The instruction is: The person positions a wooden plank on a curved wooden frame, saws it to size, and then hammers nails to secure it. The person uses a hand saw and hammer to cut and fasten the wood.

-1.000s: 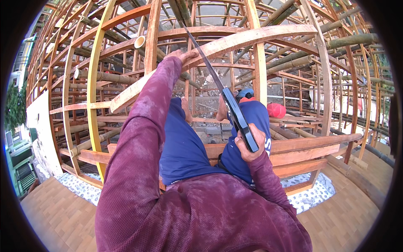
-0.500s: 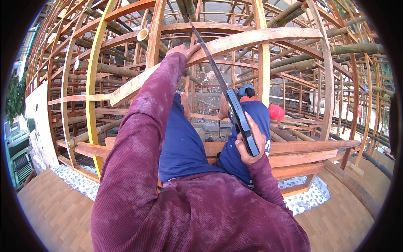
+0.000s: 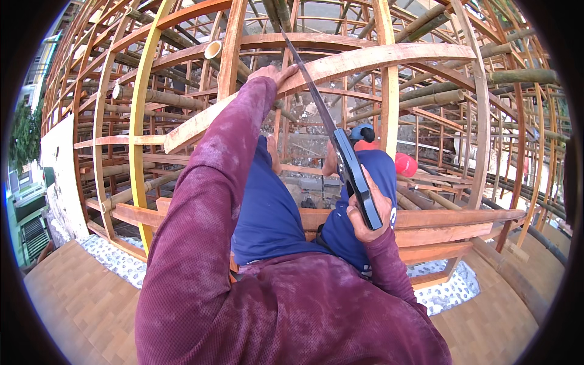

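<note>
My right hand is wrapped round the dark handle of a handsaw, to the right of my lap. The saw's narrow blade points up and away to the left and crosses a long wooden board. My left hand grips that board just left of the blade, with the thumb or a finger stretched close to it. The board lies slanted across the timber frame, its cut left end lower and nearer to me. My left forearm covers part of it.
Upright posts and bamboo poles form a dense framework around and below me. A horizontal rail runs beside my legs. Below are a blue cap, apparently on a person, and a red cap or helmet. Tiled floor lies behind.
The whole view has shifted slightly, so everything sits a little further right. Both hands keep their grips, and the saw stays at almost the same place across the board.
</note>
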`<control>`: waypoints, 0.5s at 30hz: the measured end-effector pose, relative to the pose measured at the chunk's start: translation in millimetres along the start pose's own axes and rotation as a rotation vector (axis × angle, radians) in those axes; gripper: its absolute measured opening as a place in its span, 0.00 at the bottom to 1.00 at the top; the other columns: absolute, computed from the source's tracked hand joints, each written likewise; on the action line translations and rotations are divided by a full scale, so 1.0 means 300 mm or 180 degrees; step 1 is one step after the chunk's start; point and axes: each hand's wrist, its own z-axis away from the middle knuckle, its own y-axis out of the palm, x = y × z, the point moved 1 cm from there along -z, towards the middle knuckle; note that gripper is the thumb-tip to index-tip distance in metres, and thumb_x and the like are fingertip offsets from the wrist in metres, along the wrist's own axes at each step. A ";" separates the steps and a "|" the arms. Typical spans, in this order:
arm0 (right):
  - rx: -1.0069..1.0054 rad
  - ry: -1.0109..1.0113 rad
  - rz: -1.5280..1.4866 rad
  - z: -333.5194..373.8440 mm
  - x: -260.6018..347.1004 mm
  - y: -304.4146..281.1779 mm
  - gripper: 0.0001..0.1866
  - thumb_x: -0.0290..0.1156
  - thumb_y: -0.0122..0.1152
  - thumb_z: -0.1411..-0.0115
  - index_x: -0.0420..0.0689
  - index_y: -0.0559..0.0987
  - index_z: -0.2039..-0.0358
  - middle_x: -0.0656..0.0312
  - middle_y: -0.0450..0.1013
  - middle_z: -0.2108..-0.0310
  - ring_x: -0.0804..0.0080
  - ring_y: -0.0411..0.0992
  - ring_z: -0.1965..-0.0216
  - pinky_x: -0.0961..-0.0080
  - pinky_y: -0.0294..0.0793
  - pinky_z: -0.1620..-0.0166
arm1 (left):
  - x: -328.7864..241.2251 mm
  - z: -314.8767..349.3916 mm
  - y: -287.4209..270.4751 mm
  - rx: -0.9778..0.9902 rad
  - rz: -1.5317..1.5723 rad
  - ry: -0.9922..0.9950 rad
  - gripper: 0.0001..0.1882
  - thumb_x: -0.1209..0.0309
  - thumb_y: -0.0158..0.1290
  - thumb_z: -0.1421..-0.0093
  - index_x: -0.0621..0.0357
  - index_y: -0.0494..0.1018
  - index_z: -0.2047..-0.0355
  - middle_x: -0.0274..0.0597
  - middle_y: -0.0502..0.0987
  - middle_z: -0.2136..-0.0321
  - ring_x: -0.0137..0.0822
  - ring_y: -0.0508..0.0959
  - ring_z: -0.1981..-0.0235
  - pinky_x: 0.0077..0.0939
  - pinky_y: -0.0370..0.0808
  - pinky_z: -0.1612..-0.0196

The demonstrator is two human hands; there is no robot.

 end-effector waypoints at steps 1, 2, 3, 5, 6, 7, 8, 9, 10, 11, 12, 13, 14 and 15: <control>0.0022 0.0063 0.0246 0.026 0.018 -0.019 0.40 0.18 0.54 0.57 0.31 0.65 0.37 0.54 0.77 0.72 0.67 0.77 0.76 0.74 0.77 0.69 | -0.017 0.007 -0.032 0.0057 0.0076 -0.0101 0.20 0.57 0.34 0.27 0.16 0.60 0.38 0.47 0.78 0.55 0.46 0.79 0.50 0.43 0.76 0.47; 0.0022 0.0033 0.0255 0.045 0.017 -0.029 0.40 0.18 0.54 0.57 0.31 0.65 0.37 0.55 0.77 0.72 0.67 0.78 0.76 0.74 0.77 0.69 | -0.025 0.018 -0.051 0.0112 0.0149 -0.0204 0.19 0.56 0.33 0.27 0.16 0.61 0.39 0.47 0.78 0.56 0.46 0.79 0.50 0.43 0.76 0.48; 0.0022 0.0002 0.0263 0.059 0.015 -0.037 0.40 0.18 0.54 0.57 0.31 0.66 0.37 0.55 0.77 0.72 0.67 0.78 0.76 0.74 0.77 0.69 | -0.011 -0.007 -0.034 0.0239 0.0309 -0.0368 0.19 0.51 0.31 0.28 0.18 0.64 0.41 0.48 0.79 0.57 0.46 0.79 0.50 0.43 0.75 0.48; 0.0085 -0.0118 0.0324 0.049 0.013 -0.047 0.40 0.18 0.54 0.56 0.32 0.65 0.37 0.56 0.77 0.73 0.68 0.77 0.76 0.75 0.76 0.69 | -0.002 0.010 -0.017 0.0073 0.0263 -0.0200 0.21 0.47 0.29 0.29 0.19 0.67 0.42 0.48 0.79 0.57 0.46 0.79 0.51 0.44 0.74 0.48; 0.0061 -0.0102 0.0194 0.014 0.005 -0.037 0.39 0.18 0.54 0.56 0.31 0.65 0.37 0.58 0.75 0.75 0.69 0.75 0.77 0.76 0.75 0.69 | -0.008 0.017 -0.017 0.0033 0.0276 -0.0181 0.22 0.45 0.29 0.29 0.19 0.67 0.42 0.49 0.79 0.57 0.46 0.79 0.51 0.44 0.74 0.48; 0.0038 -0.0087 0.0062 -0.035 -0.007 -0.016 0.39 0.19 0.54 0.56 0.31 0.65 0.38 0.59 0.74 0.77 0.70 0.74 0.78 0.76 0.74 0.69 | -0.009 0.020 -0.021 -0.0019 0.0294 -0.0173 0.23 0.43 0.28 0.30 0.20 0.68 0.43 0.49 0.79 0.57 0.46 0.79 0.51 0.44 0.74 0.48; -0.0006 -0.0078 -0.0073 -0.087 -0.012 0.001 0.39 0.19 0.55 0.56 0.30 0.66 0.38 0.60 0.72 0.79 0.71 0.72 0.79 0.77 0.73 0.69 | -0.017 0.020 -0.031 -0.0020 0.0348 -0.0230 0.24 0.42 0.27 0.30 0.19 0.68 0.43 0.49 0.79 0.57 0.46 0.80 0.51 0.44 0.74 0.48; 0.0031 -0.0016 -0.0235 -0.135 -0.011 0.013 0.38 0.19 0.55 0.55 0.30 0.66 0.39 0.61 0.72 0.79 0.71 0.72 0.78 0.77 0.73 0.69 | -0.017 0.017 -0.038 -0.0020 0.0397 -0.0297 0.25 0.40 0.27 0.31 0.19 0.68 0.43 0.49 0.79 0.56 0.47 0.80 0.51 0.44 0.73 0.48; 0.0000 -0.0016 -0.0307 -0.153 -0.021 0.019 0.38 0.20 0.56 0.55 0.31 0.66 0.39 0.61 0.71 0.80 0.71 0.72 0.78 0.76 0.73 0.69 | -0.010 -0.002 -0.025 -0.0111 0.0414 -0.0233 0.26 0.39 0.27 0.32 0.21 0.69 0.43 0.50 0.79 0.56 0.47 0.80 0.52 0.44 0.73 0.48; -0.0002 0.0015 -0.0288 -0.147 -0.016 0.021 0.38 0.20 0.56 0.55 0.31 0.66 0.38 0.61 0.71 0.80 0.71 0.72 0.79 0.77 0.73 0.69 | -0.017 0.017 -0.023 -0.0167 0.0448 -0.0174 0.28 0.37 0.27 0.33 0.23 0.71 0.44 0.50 0.79 0.56 0.47 0.80 0.52 0.44 0.73 0.47; -0.0004 0.0049 -0.0269 -0.132 -0.006 0.021 0.38 0.20 0.56 0.55 0.31 0.66 0.38 0.61 0.71 0.80 0.71 0.72 0.79 0.77 0.72 0.69 | -0.022 0.030 -0.026 -0.0219 0.0481 -0.0113 0.30 0.35 0.27 0.33 0.25 0.73 0.45 0.51 0.79 0.56 0.47 0.80 0.52 0.44 0.73 0.47; -0.0043 0.0109 -0.0237 -0.102 0.006 0.016 0.39 0.20 0.55 0.55 0.31 0.66 0.38 0.61 0.71 0.80 0.72 0.71 0.79 0.77 0.72 0.70 | -0.020 0.020 -0.050 0.0030 0.0775 -0.0486 0.37 0.32 0.28 0.36 0.37 0.78 0.49 0.51 0.80 0.58 0.48 0.80 0.52 0.43 0.72 0.47; -0.0047 0.0159 -0.0197 -0.058 0.019 0.003 0.39 0.20 0.55 0.55 0.32 0.65 0.37 0.62 0.71 0.80 0.73 0.70 0.80 0.78 0.72 0.70 | -0.029 0.027 -0.066 0.0054 0.0857 -0.0594 0.38 0.32 0.28 0.36 0.40 0.79 0.51 0.52 0.81 0.58 0.48 0.80 0.52 0.43 0.72 0.47; 0.0130 0.0099 0.0128 -0.008 0.031 -0.028 0.40 0.18 0.53 0.56 0.32 0.65 0.37 0.56 0.76 0.72 0.71 0.75 0.77 0.76 0.75 0.69 | -0.027 0.032 -0.075 0.0066 0.0938 -0.0722 0.40 0.31 0.28 0.36 0.44 0.81 0.54 0.52 0.81 0.59 0.48 0.80 0.52 0.43 0.72 0.48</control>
